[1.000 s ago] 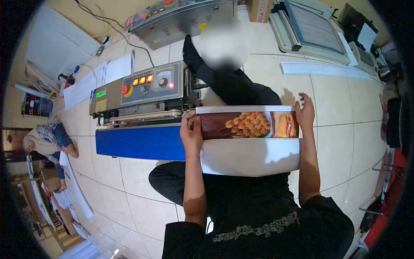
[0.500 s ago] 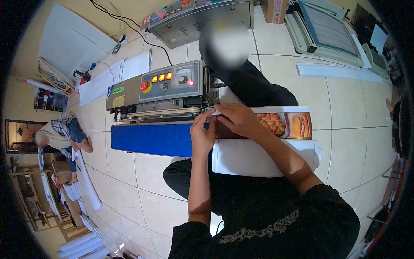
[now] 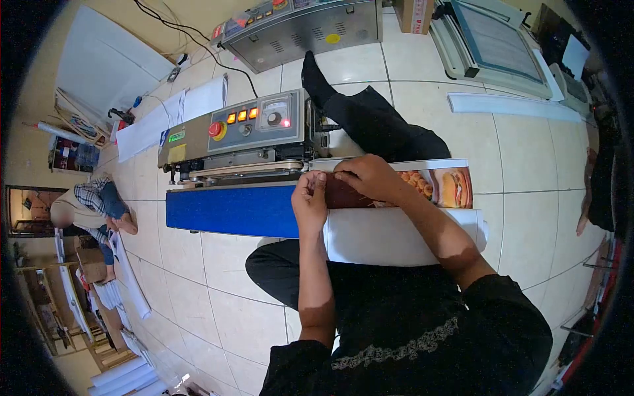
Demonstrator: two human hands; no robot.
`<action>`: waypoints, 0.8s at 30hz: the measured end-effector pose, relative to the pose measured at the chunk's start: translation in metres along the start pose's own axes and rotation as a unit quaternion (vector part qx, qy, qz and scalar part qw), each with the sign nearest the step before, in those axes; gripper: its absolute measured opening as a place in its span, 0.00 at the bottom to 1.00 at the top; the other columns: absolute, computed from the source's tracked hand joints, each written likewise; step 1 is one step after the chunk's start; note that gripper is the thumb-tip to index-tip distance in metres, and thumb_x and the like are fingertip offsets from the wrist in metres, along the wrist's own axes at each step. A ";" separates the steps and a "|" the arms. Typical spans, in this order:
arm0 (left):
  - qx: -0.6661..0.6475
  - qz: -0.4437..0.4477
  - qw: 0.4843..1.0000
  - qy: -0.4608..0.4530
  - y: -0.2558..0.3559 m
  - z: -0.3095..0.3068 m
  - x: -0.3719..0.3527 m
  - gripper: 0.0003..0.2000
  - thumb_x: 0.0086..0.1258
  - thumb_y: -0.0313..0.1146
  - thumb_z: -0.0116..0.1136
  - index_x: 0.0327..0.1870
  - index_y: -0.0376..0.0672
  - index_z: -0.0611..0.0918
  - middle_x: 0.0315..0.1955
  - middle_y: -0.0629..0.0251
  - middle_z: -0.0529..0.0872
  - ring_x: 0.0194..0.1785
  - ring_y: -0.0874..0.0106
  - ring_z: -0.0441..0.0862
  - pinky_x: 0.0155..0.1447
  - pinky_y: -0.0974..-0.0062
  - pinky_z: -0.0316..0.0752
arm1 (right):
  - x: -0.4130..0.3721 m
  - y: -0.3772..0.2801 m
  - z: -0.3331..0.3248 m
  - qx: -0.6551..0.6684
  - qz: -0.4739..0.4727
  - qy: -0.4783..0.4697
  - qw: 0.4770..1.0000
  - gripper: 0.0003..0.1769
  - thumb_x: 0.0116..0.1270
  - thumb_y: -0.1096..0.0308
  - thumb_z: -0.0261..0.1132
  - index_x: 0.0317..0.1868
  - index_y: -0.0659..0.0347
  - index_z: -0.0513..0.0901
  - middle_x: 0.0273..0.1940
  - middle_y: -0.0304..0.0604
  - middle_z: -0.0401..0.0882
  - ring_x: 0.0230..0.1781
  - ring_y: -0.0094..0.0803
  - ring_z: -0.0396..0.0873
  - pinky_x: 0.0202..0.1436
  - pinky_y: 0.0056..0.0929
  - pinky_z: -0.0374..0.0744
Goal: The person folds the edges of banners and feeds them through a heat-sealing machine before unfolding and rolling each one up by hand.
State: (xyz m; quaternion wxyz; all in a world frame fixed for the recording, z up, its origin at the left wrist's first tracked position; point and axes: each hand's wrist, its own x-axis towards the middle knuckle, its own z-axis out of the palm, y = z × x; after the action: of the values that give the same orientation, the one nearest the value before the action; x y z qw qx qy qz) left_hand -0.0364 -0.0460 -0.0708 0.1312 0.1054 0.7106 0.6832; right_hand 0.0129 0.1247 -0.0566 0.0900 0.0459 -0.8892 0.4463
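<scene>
A printed banner [image 3: 456, 188] with food pictures lies across my lap, its white rolled part [image 3: 396, 237] nearest my body. My right hand [image 3: 373, 179] is closed, pinching the banner's brown printed part near its upper edge. At the banner's left end my left hand [image 3: 310, 201] is closed with curled fingers and thumb together on the corner; the exact grip is partly hidden. Just left of both hands stands a band sealer [image 3: 251, 135] with lit orange switches and a red stop button. Its blue conveyor belt [image 3: 231, 214] runs up to my left wrist.
A second metal machine [image 3: 304, 39] stands on the floor ahead. To the right are a framed press-like device [image 3: 498, 49] and a long white strip [image 3: 515, 105]. White sheets [image 3: 152, 122] lie behind the sealer. Another person [image 3: 99, 204] sits at the left beside rolled material.
My two hands have drawn slightly apart along the banner's upper edge. My right hand has loosened from beside the left fingertips, and more brown print shows between them. My foot is now visible ahead.
</scene>
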 end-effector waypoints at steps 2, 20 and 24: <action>0.025 -0.002 1.000 0.017 -0.010 0.000 0.001 0.07 0.74 0.30 0.58 0.42 0.35 0.81 0.31 0.70 0.83 0.36 0.83 0.76 0.43 0.83 0.71 | -0.009 0.011 -0.004 -0.030 -0.006 0.013 0.999 0.11 0.68 0.63 0.61 0.40 0.62 0.85 0.35 0.50 0.85 0.34 0.46 0.83 0.40 0.39 0.78; 0.029 0.001 0.998 0.053 -0.041 0.006 0.011 0.05 0.73 0.28 0.58 0.42 0.36 0.81 0.33 0.69 0.84 0.38 0.81 0.78 0.45 0.83 0.73 | -0.105 0.088 -0.116 -0.051 0.107 -0.062 0.991 0.10 0.63 0.66 0.65 0.40 0.64 0.80 0.41 0.52 0.82 0.43 0.49 0.81 0.46 0.41 0.78; 0.003 0.036 0.999 0.031 -0.042 -0.003 0.014 0.05 0.73 0.28 0.57 0.43 0.36 0.80 0.35 0.68 0.85 0.40 0.81 0.79 0.47 0.82 0.73 | -0.154 0.127 -0.144 -0.134 0.114 0.182 0.968 0.10 0.63 0.68 0.65 0.42 0.63 0.80 0.41 0.48 0.83 0.47 0.45 0.81 0.56 0.35 0.77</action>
State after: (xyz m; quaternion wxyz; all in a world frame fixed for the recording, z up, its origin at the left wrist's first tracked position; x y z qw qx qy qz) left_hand -0.0488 -0.0458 -0.1130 0.0836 0.1100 0.7118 0.6887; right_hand 0.1607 0.3165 -0.1034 0.2043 -0.1500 -0.9088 0.3315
